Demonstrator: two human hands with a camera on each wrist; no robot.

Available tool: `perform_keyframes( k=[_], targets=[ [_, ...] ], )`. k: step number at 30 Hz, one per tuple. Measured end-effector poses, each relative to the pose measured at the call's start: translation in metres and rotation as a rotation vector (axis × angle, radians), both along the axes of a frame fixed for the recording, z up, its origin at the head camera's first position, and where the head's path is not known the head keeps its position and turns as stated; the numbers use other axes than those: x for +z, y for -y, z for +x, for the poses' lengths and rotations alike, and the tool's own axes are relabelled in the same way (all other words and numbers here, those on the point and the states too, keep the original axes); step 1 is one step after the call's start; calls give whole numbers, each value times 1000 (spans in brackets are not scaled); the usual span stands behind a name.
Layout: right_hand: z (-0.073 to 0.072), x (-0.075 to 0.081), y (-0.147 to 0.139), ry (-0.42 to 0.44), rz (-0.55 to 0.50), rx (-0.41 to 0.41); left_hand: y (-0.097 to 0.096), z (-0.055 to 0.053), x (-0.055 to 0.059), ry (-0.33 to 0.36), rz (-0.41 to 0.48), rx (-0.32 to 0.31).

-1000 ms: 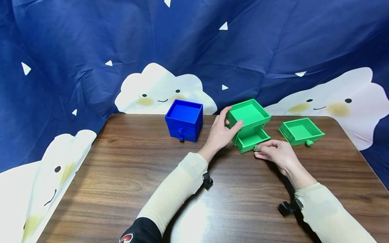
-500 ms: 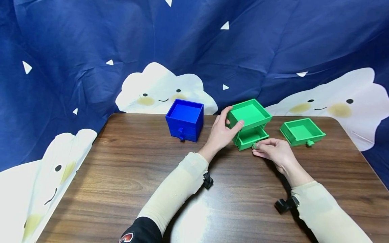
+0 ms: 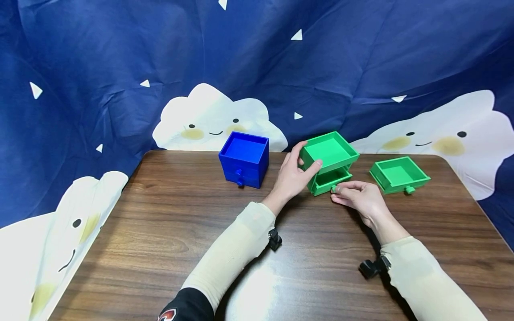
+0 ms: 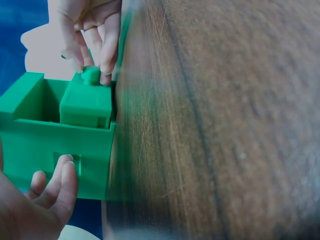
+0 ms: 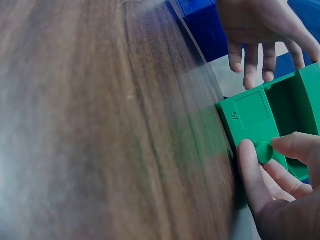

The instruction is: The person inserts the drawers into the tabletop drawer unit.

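A small green drawer cabinet (image 3: 330, 151) with a shallow tray top stands near the table's back edge. Its lower drawer (image 3: 326, 187) sits partly pulled out, while the upper slot is an open gap. My left hand (image 3: 292, 176) steadies the cabinet, thumb at the front edge of the top and fingers against its left side. With thumb and fingers my right hand (image 3: 363, 200) pinches the round knob (image 5: 264, 152) on the lower drawer's front. A number 57 shows on that front in the right wrist view. The drawer's back end is hidden inside the cabinet.
A second green drawer (image 3: 401, 173) with a knob lies on the table right of the cabinet. To the left stands a blue drawer cabinet (image 3: 244, 162), its drawers closed. A blue cloth (image 3: 321, 67) with clouds hangs behind the wooden table (image 3: 180, 223).
The lower drawer has slid further back into the green cabinet, with my right hand moving along on its knob. My left hand has stayed in place on the cabinet.
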State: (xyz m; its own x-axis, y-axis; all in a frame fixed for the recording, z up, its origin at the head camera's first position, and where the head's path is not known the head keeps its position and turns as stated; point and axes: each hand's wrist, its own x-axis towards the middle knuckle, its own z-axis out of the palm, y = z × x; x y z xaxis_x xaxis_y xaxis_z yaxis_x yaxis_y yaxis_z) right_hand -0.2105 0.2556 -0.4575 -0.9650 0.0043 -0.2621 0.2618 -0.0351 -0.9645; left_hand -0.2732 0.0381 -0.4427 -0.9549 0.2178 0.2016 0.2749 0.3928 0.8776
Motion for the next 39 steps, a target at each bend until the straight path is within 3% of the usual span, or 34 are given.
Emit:
perform_keyframes(
  k=[19,33,39],
  targets=[
    [-5,1,2,-9,-54,9,0,0,-2,-1,6,-4],
    [8,3,-3,-29,51,77,-1,0,-2,-9,5,3],
    [14,4,-8,-68,27,93,-1,0,-2,-9,10,2]
  ],
)
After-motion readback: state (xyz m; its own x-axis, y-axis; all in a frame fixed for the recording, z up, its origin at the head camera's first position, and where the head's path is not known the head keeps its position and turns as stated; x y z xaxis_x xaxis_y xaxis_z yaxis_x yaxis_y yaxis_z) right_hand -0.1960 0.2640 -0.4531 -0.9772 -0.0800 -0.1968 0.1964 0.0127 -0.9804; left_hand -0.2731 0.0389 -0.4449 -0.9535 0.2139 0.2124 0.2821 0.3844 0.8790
